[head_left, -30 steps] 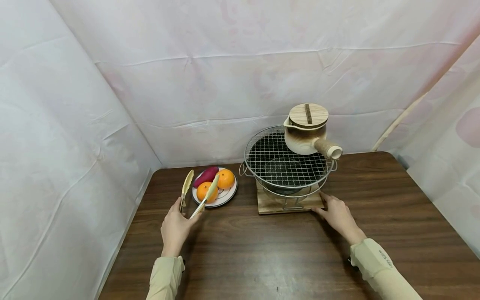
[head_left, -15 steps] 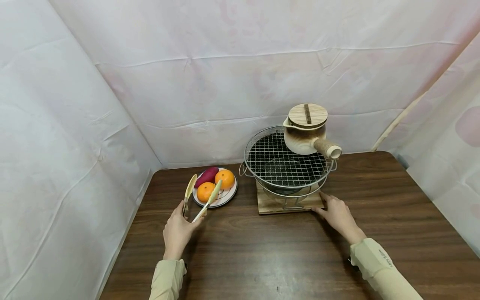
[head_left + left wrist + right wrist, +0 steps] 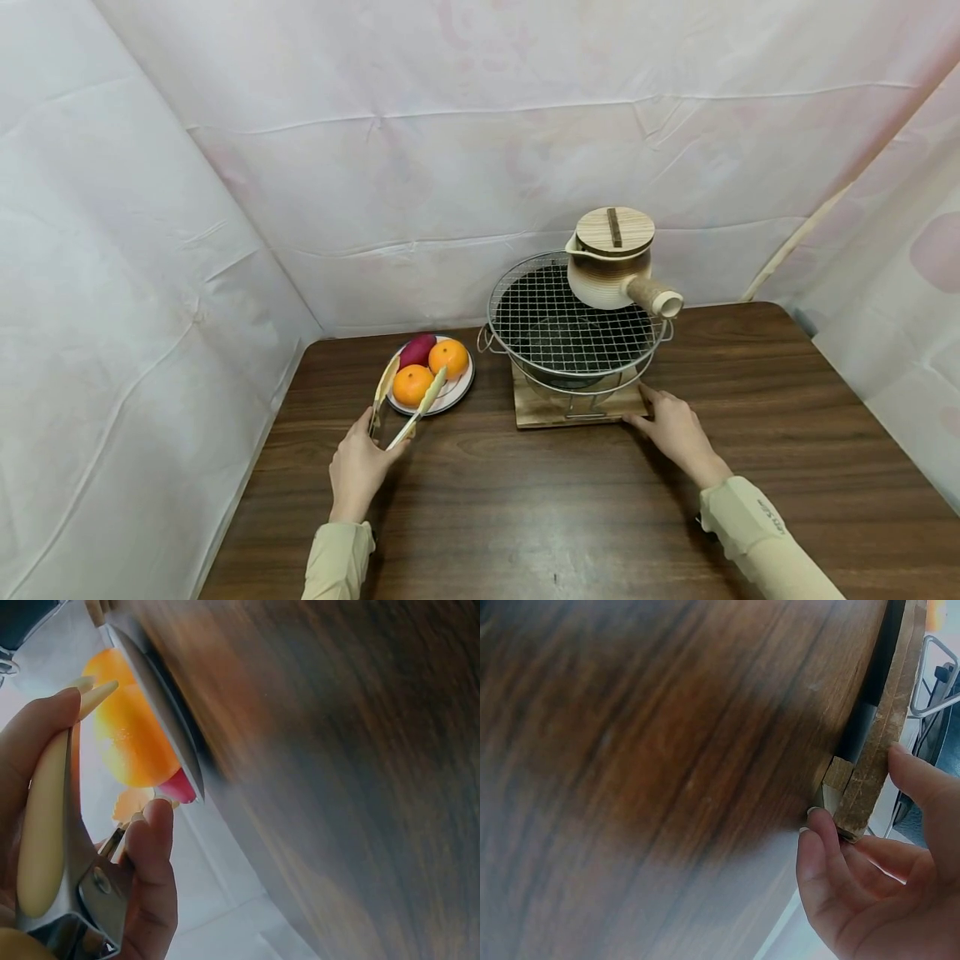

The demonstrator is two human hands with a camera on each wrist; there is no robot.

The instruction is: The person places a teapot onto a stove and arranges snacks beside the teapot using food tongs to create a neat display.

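My left hand (image 3: 356,471) holds a pair of tongs (image 3: 426,403) with their arms spread apart. The tips reach over the near rim of a white plate (image 3: 453,400), one on each side of the nearer orange (image 3: 412,385); whether they touch it I cannot tell. Behind it lie a second orange (image 3: 448,358) and a purple sweet potato (image 3: 417,351). In the left wrist view, thumb and fingers curl round the tongs' two arms (image 3: 46,825). My right hand (image 3: 678,433) grips the front right corner of the wooden board (image 3: 881,761) under the grill, thumb on its edge and fingers about the corner.
A round grill (image 3: 551,333) with a wire mesh top stands on the wooden board. On its back right sits a pot (image 3: 603,283) with a wooden lid (image 3: 600,229), its side handle (image 3: 652,296) jutting past the rim. White cloth (image 3: 420,183) hangs behind the table (image 3: 525,517).
My left hand and the tongs have shifted slightly right and lower, bringing the tips closer on either side of the nearer orange. The right hand stays at the board's corner.
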